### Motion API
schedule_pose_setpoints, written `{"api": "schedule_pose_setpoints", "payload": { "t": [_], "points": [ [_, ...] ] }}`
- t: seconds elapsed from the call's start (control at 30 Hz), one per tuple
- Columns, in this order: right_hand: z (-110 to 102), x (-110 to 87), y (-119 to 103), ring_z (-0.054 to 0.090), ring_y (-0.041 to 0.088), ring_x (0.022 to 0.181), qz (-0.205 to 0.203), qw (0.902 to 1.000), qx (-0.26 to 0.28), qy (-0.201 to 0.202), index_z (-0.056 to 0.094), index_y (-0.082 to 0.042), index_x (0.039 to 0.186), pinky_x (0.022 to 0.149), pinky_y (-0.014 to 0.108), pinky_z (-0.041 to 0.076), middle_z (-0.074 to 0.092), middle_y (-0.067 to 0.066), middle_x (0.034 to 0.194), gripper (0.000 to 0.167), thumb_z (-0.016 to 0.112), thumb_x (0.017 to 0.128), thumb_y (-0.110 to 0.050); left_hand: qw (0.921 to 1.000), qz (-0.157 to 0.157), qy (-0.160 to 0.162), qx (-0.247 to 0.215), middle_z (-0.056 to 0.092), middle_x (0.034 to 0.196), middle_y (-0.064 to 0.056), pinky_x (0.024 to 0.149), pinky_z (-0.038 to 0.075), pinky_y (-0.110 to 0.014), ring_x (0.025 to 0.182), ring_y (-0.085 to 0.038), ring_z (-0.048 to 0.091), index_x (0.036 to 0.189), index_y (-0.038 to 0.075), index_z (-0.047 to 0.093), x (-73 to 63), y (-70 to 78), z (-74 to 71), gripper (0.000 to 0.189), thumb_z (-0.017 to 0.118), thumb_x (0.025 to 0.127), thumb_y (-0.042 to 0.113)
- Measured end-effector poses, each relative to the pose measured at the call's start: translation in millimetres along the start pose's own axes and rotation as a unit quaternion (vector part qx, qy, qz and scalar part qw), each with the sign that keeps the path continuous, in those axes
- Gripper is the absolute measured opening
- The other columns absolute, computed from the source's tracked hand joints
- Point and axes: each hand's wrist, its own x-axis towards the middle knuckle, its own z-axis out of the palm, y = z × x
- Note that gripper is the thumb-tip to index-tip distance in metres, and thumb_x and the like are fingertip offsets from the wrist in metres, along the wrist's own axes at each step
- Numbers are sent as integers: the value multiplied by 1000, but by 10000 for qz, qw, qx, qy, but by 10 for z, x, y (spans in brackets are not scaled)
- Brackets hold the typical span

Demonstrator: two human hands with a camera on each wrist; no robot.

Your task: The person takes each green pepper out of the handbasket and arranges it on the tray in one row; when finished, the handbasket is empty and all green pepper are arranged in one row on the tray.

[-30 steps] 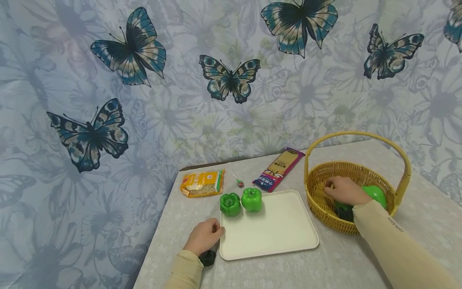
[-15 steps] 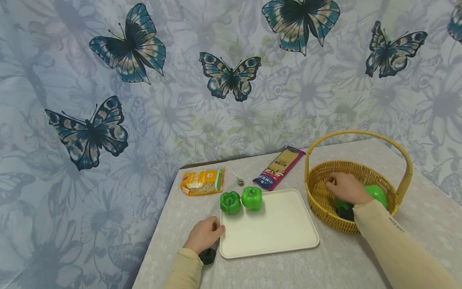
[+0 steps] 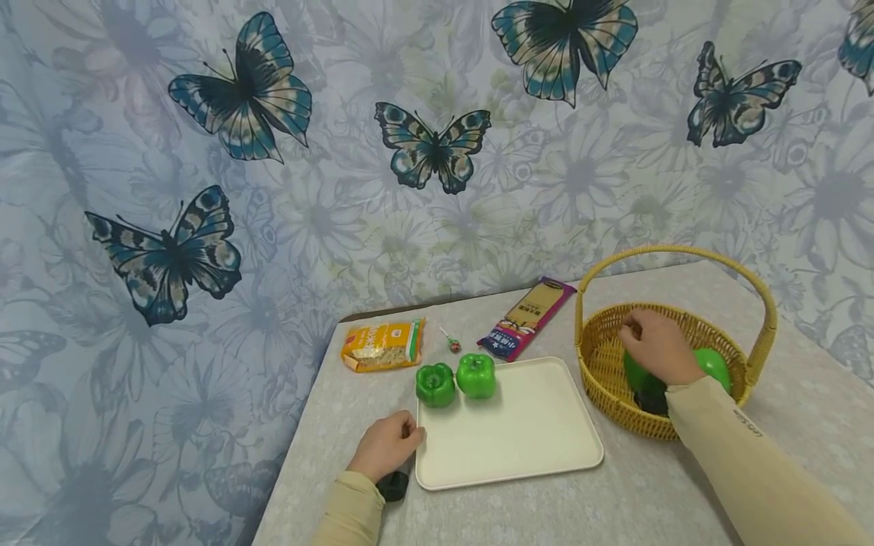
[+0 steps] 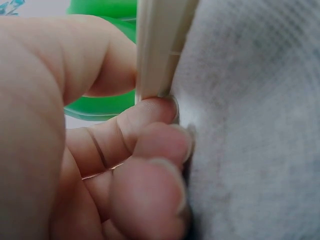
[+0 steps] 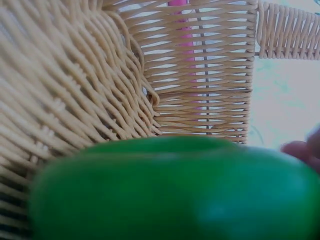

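My left hand pinches the left rim of a cream tray; the left wrist view shows the thumb on top and the fingers beneath the edge. My right hand is inside a yellow wicker basket, gripping a green bell pepper. That pepper fills the lower right wrist view, with only a bit of finger at the right edge. Another bright green pepper lies in the basket, partly behind the wrist. Two green bell peppers, one dark and one lighter, sit at the tray's far left corner.
Behind the tray lie an orange bag of grain, a lollipop and a purple noodle packet. The basket's tall handle arches over my right hand. A butterfly-patterned cloth hangs behind the table.
My right hand has risen a little inside the basket, and more of the green bell pepper under it now shows. The left hand and tray have stayed in place.
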Motion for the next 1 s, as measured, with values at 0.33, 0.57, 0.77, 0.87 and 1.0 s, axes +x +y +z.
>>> {"api": "schedule_pose_setpoints", "payload": {
  "t": [0.33, 0.57, 0.77, 0.87, 1.0],
  "points": [
    [2, 10, -1, 65, 34, 88, 39, 9943, -707, -796, 68, 0, 114, 74, 57, 51, 68, 22, 107, 30, 59, 98, -23, 10000, -41, -54, -36, 50, 62, 7, 52, 37, -29, 54, -11, 47, 81, 20, 59, -9, 14, -4, 22, 64, 97, 35],
    [-1, 20, 29, 61, 26, 73, 230, 9920, -754, -989, 66, 3, 117, 64, 50, 50, 69, 20, 102, 39, 58, 98, -30, 10000, 40, -47, -3, 50, 62, 6, 52, 37, -29, 53, -12, 47, 82, 19, 58, -17, 17, -12, 22, 63, 97, 34],
    [16, 25, -3, 59, 42, 102, 53, 9918, -979, -817, 67, -2, 125, 74, 65, 44, 58, 27, 120, 41, 60, 96, -31, 10000, -9, -36, -5, 50, 62, 7, 52, 37, -29, 53, -12, 47, 81, 20, 59, -16, 24, -17, 22, 63, 97, 35],
    [16, 20, -14, 53, 49, 113, 49, 9903, -928, -1029, 61, 0, 134, 77, 69, 43, 51, 32, 130, 47, 57, 96, -29, 10000, -14, -52, -21, 51, 62, 7, 52, 38, -30, 54, -12, 47, 81, 20, 59, -10, 18, -10, 22, 63, 97, 35],
    [18, 18, -5, 52, 51, 112, -8, 9932, -511, -1050, 47, 4, 146, 79, 66, 44, 41, 37, 138, 57, 58, 96, -22, 10000, -20, -74, -57, 51, 62, 6, 52, 38, -30, 54, -12, 48, 82, 20, 59, -8, 14, -8, 22, 63, 97, 35]
  ]
}}
